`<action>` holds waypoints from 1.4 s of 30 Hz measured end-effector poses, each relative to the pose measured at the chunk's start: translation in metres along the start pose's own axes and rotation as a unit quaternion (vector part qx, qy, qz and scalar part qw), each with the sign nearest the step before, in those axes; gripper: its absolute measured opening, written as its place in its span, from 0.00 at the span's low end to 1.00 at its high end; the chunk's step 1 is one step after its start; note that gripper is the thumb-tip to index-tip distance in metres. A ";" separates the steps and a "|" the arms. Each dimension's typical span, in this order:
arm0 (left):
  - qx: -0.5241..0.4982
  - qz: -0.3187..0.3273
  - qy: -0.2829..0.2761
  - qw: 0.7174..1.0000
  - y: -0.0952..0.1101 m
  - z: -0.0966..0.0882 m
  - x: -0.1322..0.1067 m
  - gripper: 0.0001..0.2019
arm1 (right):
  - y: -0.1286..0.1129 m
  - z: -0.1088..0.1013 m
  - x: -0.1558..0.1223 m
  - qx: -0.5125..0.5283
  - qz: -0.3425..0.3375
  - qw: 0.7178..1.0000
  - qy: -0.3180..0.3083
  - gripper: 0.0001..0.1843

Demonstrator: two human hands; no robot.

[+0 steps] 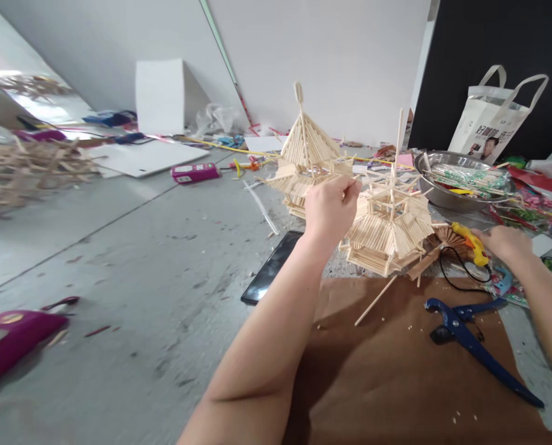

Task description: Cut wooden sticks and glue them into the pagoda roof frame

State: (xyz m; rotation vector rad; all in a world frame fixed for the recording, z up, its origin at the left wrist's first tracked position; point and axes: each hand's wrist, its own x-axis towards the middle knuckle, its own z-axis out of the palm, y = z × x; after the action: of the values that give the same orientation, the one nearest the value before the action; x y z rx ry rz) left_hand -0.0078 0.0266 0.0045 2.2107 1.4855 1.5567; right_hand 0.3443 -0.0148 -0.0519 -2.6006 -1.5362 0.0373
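Observation:
My left hand [332,207] is raised with curled fingers in front of two wooden stick models. Its fingertips are pinched, and whatever may be between them is hidden. Behind it stands a taller pagoda-like stick model [309,139] with a pointed roof. Just right of the hand is a second stick model [387,232], open at the top, with a long thin stick rising from it. At the right, my right hand [507,244] closes on a yellow glue gun [473,244] with a black cord; its fingers are partly hidden.
Brown paper [396,383] carries a blue pipe cutter [479,352] and a loose stick [375,301]. A black phone [272,266] lies under my left forearm. A metal bowl [461,196] and a white bag [493,120] stand at right. Purple devices [195,173] lie at left.

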 end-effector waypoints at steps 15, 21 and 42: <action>0.032 0.018 -0.018 0.999 0.004 0.003 -0.004 0.13 | -0.130 -0.055 -0.034 0.194 -0.334 0.892 0.236 0.12; 0.032 0.021 -0.019 0.999 0.004 0.004 -0.003 0.13 | -0.152 -0.051 -0.025 0.224 -0.384 0.869 0.218 0.11; 0.037 0.011 -0.014 0.999 0.004 0.006 -0.005 0.13 | -0.175 -0.047 -0.028 0.200 -0.377 0.875 0.228 0.11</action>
State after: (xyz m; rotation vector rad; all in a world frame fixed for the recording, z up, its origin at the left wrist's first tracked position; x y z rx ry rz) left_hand -0.0007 0.0237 0.0005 2.2871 1.5413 1.4938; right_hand 0.1821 0.0400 0.0138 -1.4309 -1.9518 -0.2771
